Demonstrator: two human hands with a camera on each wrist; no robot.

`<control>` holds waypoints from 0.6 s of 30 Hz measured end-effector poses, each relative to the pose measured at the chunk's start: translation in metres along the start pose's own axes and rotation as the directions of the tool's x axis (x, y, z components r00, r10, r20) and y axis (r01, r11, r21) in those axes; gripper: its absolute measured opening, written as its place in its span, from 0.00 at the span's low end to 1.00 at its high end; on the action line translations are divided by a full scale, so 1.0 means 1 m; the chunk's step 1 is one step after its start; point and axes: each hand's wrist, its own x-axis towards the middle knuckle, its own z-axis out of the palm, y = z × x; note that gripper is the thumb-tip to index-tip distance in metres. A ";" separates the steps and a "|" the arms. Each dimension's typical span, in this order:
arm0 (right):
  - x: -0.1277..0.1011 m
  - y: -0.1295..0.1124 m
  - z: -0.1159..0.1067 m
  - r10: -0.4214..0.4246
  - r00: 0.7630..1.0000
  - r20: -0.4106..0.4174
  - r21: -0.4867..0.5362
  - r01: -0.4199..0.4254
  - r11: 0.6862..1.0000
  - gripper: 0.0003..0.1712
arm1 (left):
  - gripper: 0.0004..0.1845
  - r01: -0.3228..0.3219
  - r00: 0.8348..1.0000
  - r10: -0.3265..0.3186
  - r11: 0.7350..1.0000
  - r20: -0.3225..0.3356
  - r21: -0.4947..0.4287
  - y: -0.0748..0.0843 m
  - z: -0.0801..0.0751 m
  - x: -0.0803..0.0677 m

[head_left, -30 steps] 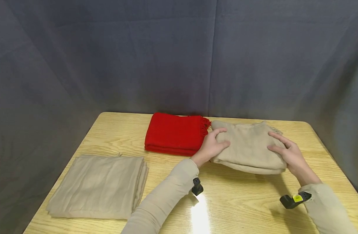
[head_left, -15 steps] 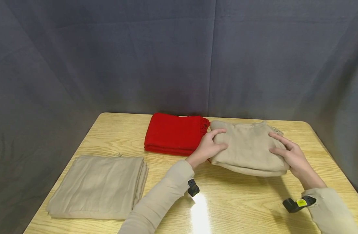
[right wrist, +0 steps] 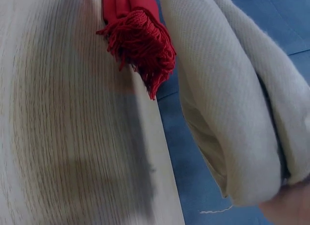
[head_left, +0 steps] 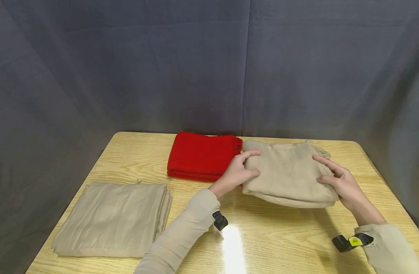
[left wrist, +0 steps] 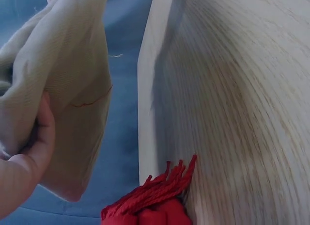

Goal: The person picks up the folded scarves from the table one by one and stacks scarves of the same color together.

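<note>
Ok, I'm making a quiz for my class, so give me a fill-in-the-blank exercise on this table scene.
1. Both hands hold the folded ____ cloth at the table's right.
2. The fringed cloth beside it is ____.
3. The left hand grips that held cloth's ____ edge; the right hand grips the opposite one.

Missing words: beige; red; left

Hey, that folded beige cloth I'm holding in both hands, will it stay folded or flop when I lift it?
The folded beige cloth probably flops: its layers bulge and sag in the wrist views. It seems light, since the left hand and right hand grip it only at the ends. The woven surface looks unlikely to slip.
</note>
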 end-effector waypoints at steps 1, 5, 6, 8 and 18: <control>0.000 0.000 0.001 -0.008 1.000 0.007 0.017 0.008 1.000 0.35 | 0.30 0.002 1.000 -0.002 1.000 0.009 -0.017 0.001 -0.001 -0.001; -0.002 -0.002 0.003 -0.039 0.998 0.039 0.077 0.036 0.996 0.36 | 0.30 0.008 0.999 -0.006 0.999 0.036 -0.043 0.003 -0.004 -0.004; -0.002 -0.002 0.003 -0.047 0.998 0.049 0.086 0.042 0.995 0.36 | 0.30 0.010 0.999 -0.008 0.999 0.043 -0.047 0.005 -0.005 -0.005; -0.004 -0.003 0.004 -0.062 0.996 0.066 0.098 0.055 0.994 0.36 | 0.30 0.007 0.999 -0.005 0.999 0.053 -0.047 0.010 -0.007 -0.009; -0.009 -0.009 0.010 -0.147 0.983 0.113 0.114 0.134 0.984 0.38 | 0.30 0.014 0.996 -0.007 0.996 0.085 -0.085 0.030 -0.018 -0.026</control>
